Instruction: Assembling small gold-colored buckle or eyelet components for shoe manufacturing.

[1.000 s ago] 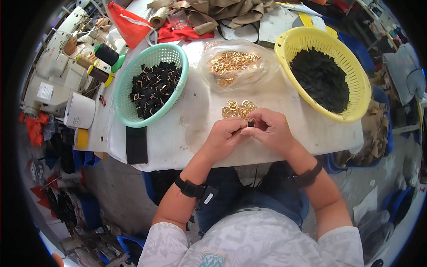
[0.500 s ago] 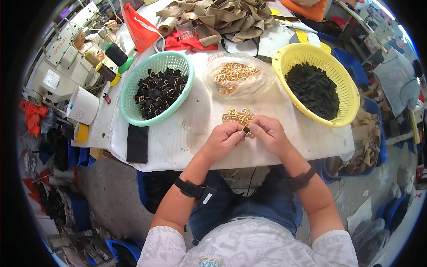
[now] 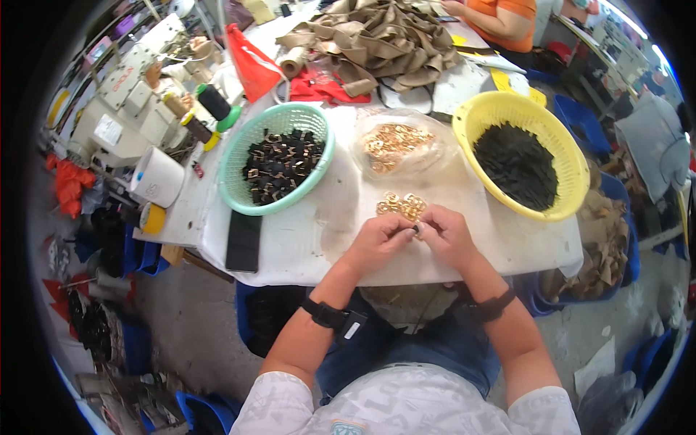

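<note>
My left hand [image 3: 381, 240] and my right hand [image 3: 447, 233] meet above the table's front edge, fingertips pinched together. Between them is a small black fabric strip [image 3: 415, 229]; whether a buckle is threaded on it is hidden by the fingers. Just beyond my fingers lies a small pile of gold metal buckles [image 3: 401, 206]. Farther back, a clear plastic bag [image 3: 362, 161] holds many more of these buckles. The yellow basket [image 3: 582, 174] on the right contains black fabric strips [image 3: 516, 167]. In the mint-green basket [image 3: 226, 181] on the left are black strips fitted with gold buckles [image 3: 283, 163].
A black phone [image 3: 243, 241] lies at the table's front left. Sewing machines and thread cones [image 3: 212, 101] stand beyond it. Brown material strips [image 3: 377, 43] heap up at the back, near a red bag [image 3: 250, 64]. A person in orange [image 3: 507, 22] sits at the far right.
The whole view has shifted, so the table appears lower and farther right. My hands stay together at the black strip, with only small finger movement.
</note>
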Demonstrator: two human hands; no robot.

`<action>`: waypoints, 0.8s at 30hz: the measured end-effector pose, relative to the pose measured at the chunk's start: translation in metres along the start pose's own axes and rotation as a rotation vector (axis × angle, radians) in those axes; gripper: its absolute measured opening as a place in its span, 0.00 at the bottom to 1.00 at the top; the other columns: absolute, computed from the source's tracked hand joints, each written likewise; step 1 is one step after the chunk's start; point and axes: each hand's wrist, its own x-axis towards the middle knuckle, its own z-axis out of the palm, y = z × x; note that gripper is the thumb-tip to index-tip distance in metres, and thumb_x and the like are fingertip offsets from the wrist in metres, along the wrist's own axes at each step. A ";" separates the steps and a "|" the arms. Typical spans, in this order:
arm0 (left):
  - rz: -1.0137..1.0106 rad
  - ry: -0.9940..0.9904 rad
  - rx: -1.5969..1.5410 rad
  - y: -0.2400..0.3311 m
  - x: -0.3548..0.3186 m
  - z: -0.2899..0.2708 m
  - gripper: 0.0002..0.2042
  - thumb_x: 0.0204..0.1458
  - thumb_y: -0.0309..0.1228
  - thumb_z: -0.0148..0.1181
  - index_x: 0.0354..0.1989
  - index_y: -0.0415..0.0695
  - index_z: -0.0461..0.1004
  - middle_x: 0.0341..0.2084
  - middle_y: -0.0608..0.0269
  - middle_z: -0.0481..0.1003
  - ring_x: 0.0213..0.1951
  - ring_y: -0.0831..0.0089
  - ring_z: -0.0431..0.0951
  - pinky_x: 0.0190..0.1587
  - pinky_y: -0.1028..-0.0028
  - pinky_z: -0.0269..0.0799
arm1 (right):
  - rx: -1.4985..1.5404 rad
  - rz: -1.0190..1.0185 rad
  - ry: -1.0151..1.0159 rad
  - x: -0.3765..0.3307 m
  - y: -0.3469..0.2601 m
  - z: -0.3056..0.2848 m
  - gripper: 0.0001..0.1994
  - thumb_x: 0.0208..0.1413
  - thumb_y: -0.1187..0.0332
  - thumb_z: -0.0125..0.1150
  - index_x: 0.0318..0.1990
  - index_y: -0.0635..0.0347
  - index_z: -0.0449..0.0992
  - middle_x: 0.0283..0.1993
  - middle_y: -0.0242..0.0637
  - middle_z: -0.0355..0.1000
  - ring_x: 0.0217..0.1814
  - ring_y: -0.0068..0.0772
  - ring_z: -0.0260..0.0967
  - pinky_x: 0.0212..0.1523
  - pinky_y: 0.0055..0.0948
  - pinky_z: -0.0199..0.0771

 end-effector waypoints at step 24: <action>-0.139 0.917 0.476 0.067 -0.002 -0.244 0.10 0.49 0.25 0.58 0.38 0.36 0.79 0.20 0.62 0.77 0.17 0.81 0.73 0.20 0.81 0.67 | -0.132 -0.064 0.475 0.008 0.008 0.008 0.05 0.55 0.74 0.56 0.30 0.65 0.70 0.22 0.43 0.67 0.21 0.36 0.65 0.25 0.30 0.65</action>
